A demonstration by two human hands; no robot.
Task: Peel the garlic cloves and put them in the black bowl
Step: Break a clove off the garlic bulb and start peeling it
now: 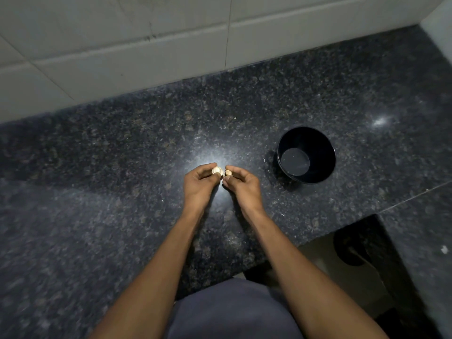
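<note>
Head view: we see a dark speckled stone table running under a wall of pale tiles, a bright glare at its middle. To the right of centre stands the black bowl, upright on the table, nothing visible inside it. Our two bare forearms reach in from below. The left hand has its grip closed around a pale garlic bulb, fingers curled over it. The right hand pinches a smaller clove between fingertips and thumb. The two pieces sit just beside each other, above the table, left of the bowl and apart from it.
</note>
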